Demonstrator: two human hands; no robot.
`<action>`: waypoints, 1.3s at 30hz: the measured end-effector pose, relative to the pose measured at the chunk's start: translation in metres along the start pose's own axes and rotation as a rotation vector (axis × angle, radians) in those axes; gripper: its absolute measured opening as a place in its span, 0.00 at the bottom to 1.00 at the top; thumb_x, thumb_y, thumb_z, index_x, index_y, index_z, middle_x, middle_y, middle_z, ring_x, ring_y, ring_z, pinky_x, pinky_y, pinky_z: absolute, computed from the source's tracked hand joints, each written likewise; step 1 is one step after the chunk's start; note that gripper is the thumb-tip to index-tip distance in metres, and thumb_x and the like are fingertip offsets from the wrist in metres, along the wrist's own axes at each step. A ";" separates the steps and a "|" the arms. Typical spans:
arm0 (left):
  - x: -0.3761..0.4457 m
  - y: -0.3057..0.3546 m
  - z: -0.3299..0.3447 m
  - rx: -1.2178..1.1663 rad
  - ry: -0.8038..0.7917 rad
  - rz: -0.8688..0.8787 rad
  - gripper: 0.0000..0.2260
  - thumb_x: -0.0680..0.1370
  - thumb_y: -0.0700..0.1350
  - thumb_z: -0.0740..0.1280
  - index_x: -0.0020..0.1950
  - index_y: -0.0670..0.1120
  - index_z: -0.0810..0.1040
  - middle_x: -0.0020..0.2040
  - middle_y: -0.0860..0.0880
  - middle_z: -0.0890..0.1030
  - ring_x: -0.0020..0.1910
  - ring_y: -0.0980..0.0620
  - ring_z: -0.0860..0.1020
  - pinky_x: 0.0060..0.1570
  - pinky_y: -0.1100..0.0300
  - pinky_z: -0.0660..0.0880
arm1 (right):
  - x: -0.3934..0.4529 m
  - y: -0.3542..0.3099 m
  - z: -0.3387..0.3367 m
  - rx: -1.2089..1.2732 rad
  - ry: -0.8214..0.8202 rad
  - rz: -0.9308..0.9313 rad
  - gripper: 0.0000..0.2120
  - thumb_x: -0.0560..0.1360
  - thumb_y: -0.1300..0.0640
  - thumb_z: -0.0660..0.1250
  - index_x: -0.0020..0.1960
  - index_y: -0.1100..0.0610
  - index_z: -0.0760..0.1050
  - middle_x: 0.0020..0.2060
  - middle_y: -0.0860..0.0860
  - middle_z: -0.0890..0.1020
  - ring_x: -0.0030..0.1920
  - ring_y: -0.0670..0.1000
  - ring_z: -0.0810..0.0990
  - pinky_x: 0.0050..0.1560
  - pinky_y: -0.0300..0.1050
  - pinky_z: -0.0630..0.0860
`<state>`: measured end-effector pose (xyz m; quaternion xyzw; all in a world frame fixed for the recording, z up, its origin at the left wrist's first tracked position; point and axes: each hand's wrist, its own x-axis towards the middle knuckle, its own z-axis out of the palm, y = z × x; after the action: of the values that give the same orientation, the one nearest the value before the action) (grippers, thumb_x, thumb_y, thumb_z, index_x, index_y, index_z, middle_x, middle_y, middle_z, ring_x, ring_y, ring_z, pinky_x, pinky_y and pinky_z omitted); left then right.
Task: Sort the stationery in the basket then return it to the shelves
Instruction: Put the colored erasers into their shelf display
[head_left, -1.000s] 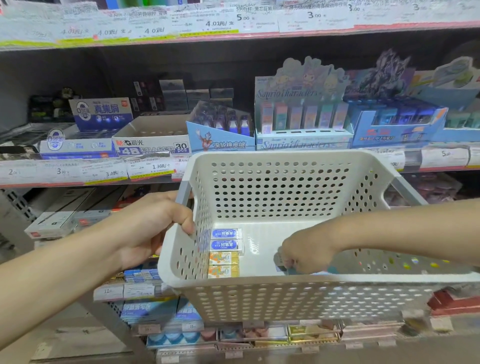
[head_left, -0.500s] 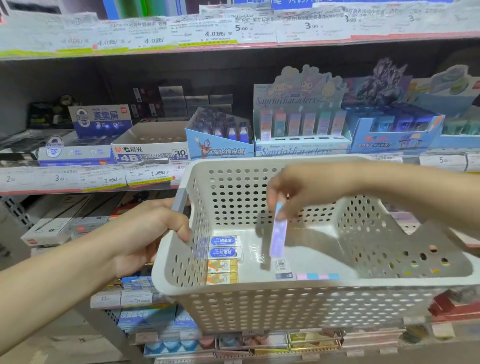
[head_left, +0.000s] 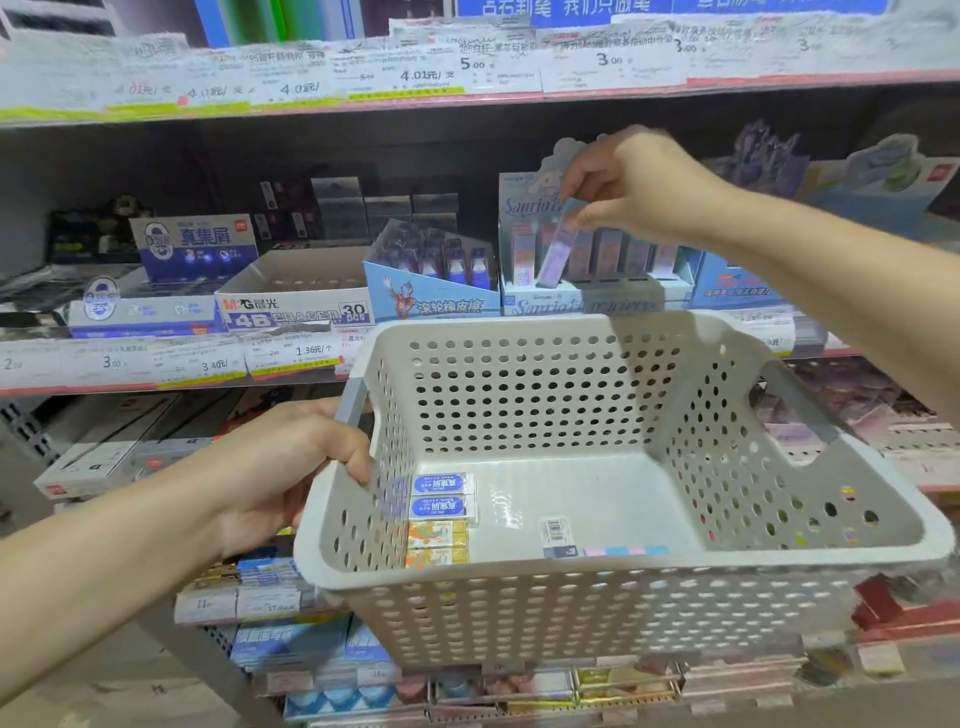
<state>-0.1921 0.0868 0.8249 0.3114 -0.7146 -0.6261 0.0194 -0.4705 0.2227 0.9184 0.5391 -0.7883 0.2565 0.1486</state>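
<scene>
**Trainee:** What does the left hand (head_left: 280, 467) do in this step?

**Instructor:** It grips the basket (head_left: 571, 597), fingers curled round the left rim. Hold the basket level and close to the shelf (head_left: 78, 387), so that the erasers (head_left: 441, 506) stacked against its left wall do not slide.

**Trainee:** What else lies in the basket?

**Instructor:** A barcoded item (head_left: 556, 532) and a pastel strip (head_left: 626, 551), both near the front wall. They are not yet sorted. Leave them for now.

**Trainee:** Where is the item in hand?

**Instructor:** The pack (head_left: 558, 249) is above the basket and in front of the display (head_left: 576, 306) on the shelf. The right hand (head_left: 639, 187) pinches its upper end between thumb and fingertips. The pack hangs tilted, with its lower end to the left at the display's front row. Whether it touches the display cannot be told.

**Trainee:** How is the insertion done well?

**Instructor:** Recommended procedure, as a judgement:
1. Confirm that the pack matches those standing in the display.
2. Turn the pack upright.
3. Align its lower end with a free slot.
4. Lower it until it seats, then loosen the pinch.

Caution: a tilted entry may knock over the packs beside it.
</scene>
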 end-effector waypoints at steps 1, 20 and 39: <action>0.000 0.000 0.000 -0.006 0.007 0.000 0.32 0.51 0.36 0.66 0.55 0.40 0.78 0.44 0.33 0.79 0.43 0.36 0.75 0.48 0.41 0.65 | 0.002 0.000 0.001 -0.019 0.010 -0.015 0.08 0.70 0.64 0.73 0.48 0.60 0.80 0.40 0.57 0.81 0.40 0.54 0.80 0.44 0.40 0.75; 0.010 -0.006 -0.005 -0.030 -0.004 0.059 0.31 0.58 0.37 0.66 0.63 0.40 0.75 0.48 0.37 0.80 0.43 0.42 0.78 0.42 0.53 0.76 | 0.011 -0.005 0.011 -0.081 -0.061 -0.075 0.12 0.72 0.61 0.72 0.55 0.60 0.81 0.46 0.57 0.83 0.42 0.49 0.77 0.42 0.34 0.71; 0.001 0.000 0.002 -0.038 -0.009 0.011 0.23 0.55 0.35 0.63 0.48 0.43 0.82 0.43 0.35 0.81 0.43 0.37 0.76 0.49 0.44 0.67 | -0.046 -0.021 0.028 -0.058 0.037 -0.168 0.21 0.66 0.67 0.55 0.52 0.60 0.80 0.48 0.55 0.81 0.49 0.53 0.77 0.54 0.46 0.73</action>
<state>-0.1941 0.0881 0.8235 0.3040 -0.7045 -0.6408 0.0255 -0.4333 0.2364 0.8774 0.5940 -0.7446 0.2302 0.1994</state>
